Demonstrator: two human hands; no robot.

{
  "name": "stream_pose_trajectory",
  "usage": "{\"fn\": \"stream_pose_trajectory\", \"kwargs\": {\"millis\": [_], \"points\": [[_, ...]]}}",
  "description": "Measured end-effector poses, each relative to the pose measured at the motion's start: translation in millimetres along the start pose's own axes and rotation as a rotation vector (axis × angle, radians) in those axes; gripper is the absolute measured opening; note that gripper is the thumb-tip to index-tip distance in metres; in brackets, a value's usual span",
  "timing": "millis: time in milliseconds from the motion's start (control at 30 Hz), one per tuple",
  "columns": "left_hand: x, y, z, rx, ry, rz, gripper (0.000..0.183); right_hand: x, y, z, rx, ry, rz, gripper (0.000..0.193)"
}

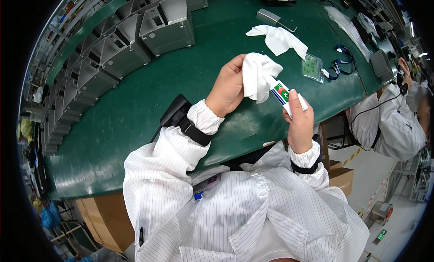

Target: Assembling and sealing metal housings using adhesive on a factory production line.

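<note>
I'm looking at a big green table point(217, 40). Over it, the left hand point(228, 88) is gripping a white cloth point(258, 77), which is hiding some fingertips. The right hand point(300, 126) is holding a small tube point(280, 92) near the cloth, covering one end.

Left hand point(228, 86): pinching a bunched white cloth point(257, 77), which hangs on its right. Right hand point(300, 126): gripping a white tube point(280, 93) with green, red and blue print, upper end at the cloth; contact unclear. Beyond both hands: second white cloth point(281, 39), crumpled; farther still, an L-shaped hex key point(289, 28). Above and right of right hand: green card badge point(312, 67), dark blue lanyard point(342, 65). Left of left hand: grey metal housings point(167, 27) in rows on the green worktop point(217, 40).
</note>
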State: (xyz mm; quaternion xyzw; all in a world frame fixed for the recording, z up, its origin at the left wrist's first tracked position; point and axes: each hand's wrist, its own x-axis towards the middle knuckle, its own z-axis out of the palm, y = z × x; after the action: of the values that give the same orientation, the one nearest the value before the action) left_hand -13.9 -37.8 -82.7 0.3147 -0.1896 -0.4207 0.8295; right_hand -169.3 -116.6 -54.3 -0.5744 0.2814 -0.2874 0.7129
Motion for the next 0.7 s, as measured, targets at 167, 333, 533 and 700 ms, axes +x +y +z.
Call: {"fn": "stream_pose_trajectory", "kwargs": {"millis": [167, 333, 533, 700], "points": [[0, 1, 5, 0.150, -0.035, 0.025, 0.017, 1, 5, -7, -0.094, -0.045, -0.030, 0.033], [0, 0, 3, 0.694, 0.018, 0.057, 0.012, 2, 5, -9, -0.201, -0.028, -0.109, 0.036], [-3, 0, 6, 0.688, 0.059, 0.185, 0.013, -4, 1, -5, -0.363, -0.094, -0.273, 0.038], [2, -6, -1, 0.202, 0.201, 0.037, 0.013, -7, -2, -6, -0.460, -0.097, -0.321, 0.037]]}}
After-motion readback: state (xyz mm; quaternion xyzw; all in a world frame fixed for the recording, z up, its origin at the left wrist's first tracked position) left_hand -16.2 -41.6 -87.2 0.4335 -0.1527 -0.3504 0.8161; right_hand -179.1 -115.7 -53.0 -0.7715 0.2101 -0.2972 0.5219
